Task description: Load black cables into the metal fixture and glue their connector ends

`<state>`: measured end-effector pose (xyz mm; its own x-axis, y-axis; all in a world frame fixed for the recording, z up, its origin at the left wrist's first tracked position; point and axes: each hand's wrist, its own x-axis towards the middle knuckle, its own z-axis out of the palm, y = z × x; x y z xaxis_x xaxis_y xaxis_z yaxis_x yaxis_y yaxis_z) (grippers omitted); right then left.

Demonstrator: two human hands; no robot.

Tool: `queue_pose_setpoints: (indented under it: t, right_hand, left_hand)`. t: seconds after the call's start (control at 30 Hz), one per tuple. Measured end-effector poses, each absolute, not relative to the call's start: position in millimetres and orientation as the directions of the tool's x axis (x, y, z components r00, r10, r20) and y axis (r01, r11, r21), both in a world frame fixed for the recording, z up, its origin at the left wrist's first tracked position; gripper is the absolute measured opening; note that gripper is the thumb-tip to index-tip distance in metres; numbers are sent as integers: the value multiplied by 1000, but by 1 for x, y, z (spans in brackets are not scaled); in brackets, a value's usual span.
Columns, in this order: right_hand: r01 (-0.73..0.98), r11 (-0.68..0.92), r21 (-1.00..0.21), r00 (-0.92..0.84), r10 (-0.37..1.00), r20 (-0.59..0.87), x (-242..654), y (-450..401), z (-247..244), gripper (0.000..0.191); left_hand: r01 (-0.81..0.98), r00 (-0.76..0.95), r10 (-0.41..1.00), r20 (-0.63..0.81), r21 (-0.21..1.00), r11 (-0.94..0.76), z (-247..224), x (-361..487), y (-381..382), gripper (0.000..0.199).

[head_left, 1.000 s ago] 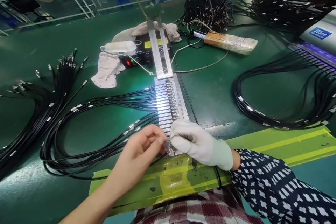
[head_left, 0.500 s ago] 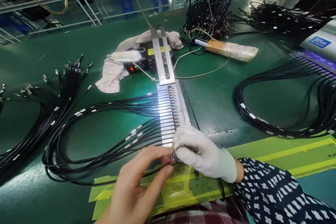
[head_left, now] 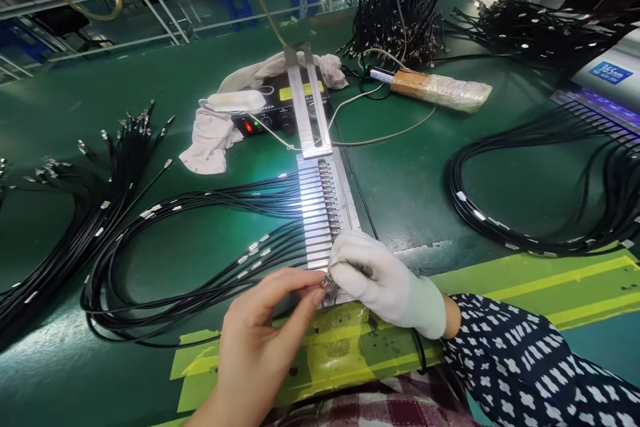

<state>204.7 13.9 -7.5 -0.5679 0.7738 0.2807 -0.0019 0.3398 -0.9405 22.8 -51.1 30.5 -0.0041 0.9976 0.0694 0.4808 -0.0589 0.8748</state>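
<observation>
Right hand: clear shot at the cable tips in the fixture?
Probably yes: the gloved right hand is beside the cable tips, and the slotted plate lies beyond them. That hand seems busy, though, at the cable end the left hand pinches.

Bare left hand is pinching a small wired cable end by the slotted metal fixture, and the white-gloved right hand is sitting right up against it. Black cables are feeding in from the left, a knobbed control box is sitting behind, and a 365nm-labelled machine is glowing purple off right.
</observation>
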Motion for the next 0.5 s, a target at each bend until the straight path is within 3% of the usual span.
queue_pose_setpoints:
  t: [0.13, 0.27, 0.37, 0.5]
  right_hand:
    - [34, 347, -937, -605, 754, 258, 206, 16, -5, 36]
    - [28, 397, -917, -649, 705, 286, 208, 19, -2, 45]
    - [5, 441, -898, -668, 669, 325, 209, 21, -1, 46]
    - [-22, 465, -885, -684, 639, 353, 210, 23, -3, 42]
  left_hand:
    - [301, -2, 981, -193, 936, 185, 33, 19, -44, 14]
    - [51, 225, 852, -473, 879, 475, 35, 9, -32, 17]
    - [19, 368, 771, -520, 833, 553, 35, 4, -25, 18]
    - [-17, 434, 729, -529, 804, 594, 35, 4, -21, 18]
